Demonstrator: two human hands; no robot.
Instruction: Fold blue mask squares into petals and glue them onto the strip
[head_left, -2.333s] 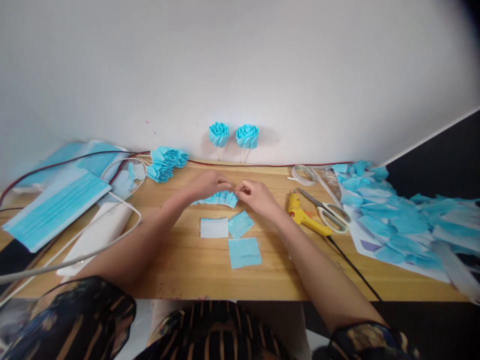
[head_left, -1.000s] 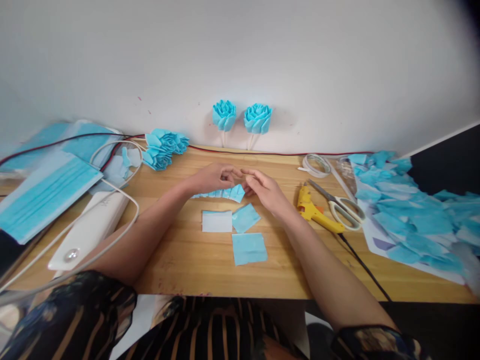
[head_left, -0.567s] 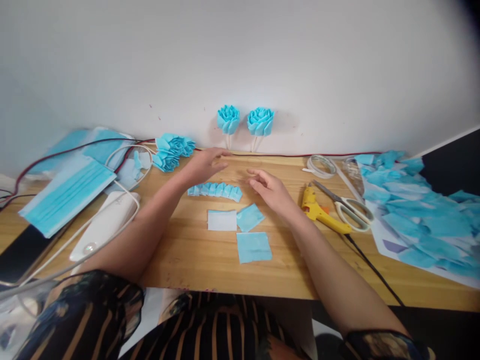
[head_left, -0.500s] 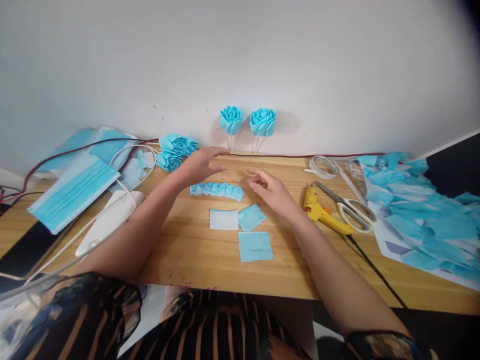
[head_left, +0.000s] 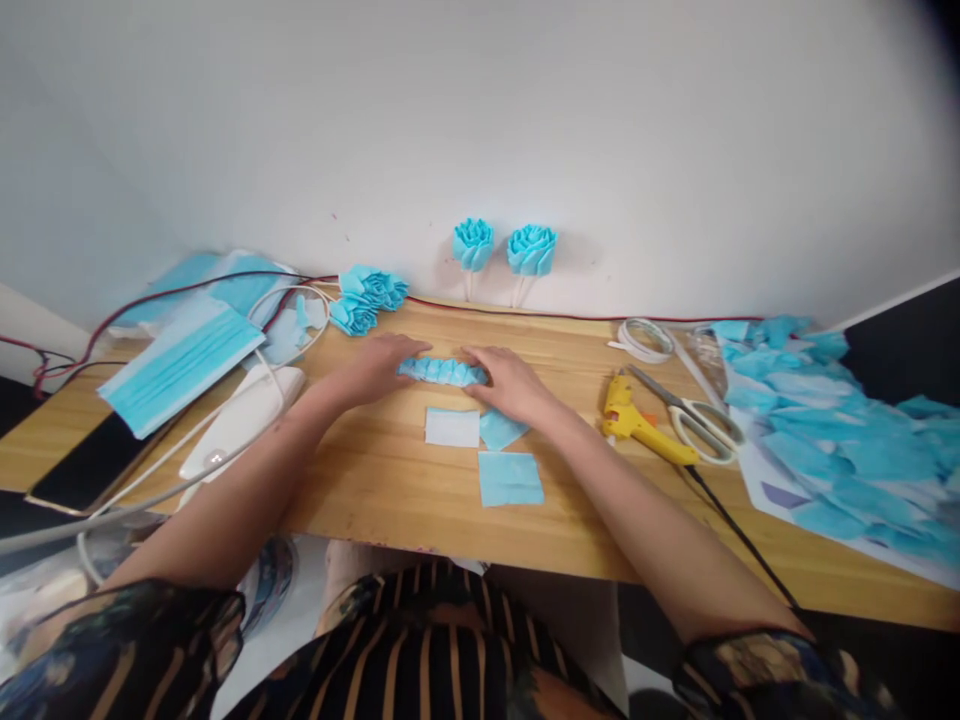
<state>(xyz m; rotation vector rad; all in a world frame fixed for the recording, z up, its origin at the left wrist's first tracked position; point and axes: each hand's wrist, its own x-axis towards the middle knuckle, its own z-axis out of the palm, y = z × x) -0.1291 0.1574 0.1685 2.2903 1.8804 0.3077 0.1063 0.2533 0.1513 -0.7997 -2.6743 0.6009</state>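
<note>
A row of folded light-blue petals (head_left: pixel 442 372), overlapping side by side, lies on the wooden table. At its left end is my left hand (head_left: pixel 381 368), palm down, fingers reaching along the far side. My right hand (head_left: pixel 514 383) curves around the right end, its fingers behind the row and its thumb near the front. Both hands are open, at or against the ends; whether they press on it I cannot tell. Closer to me lie a white rectangular piece (head_left: pixel 452 427), a blue piece (head_left: pixel 502 430) partly under my right hand, and a flat blue square (head_left: pixel 511 479).
Two blue flowers on sticks (head_left: pixel 531 250) lean against the wall, with more flowers (head_left: pixel 367 298) to their left. A yellow glue gun (head_left: pixel 637 425), scissors (head_left: pixel 705 425) and a tape roll (head_left: pixel 645 340) lie right, beside piled blue pieces (head_left: pixel 862 440). Masks (head_left: pixel 184 365) and a cabled white device (head_left: pixel 240 420) are left.
Both my hands have come down and inward from above the table to the two ends of the petal row. The view has shifted slightly.
</note>
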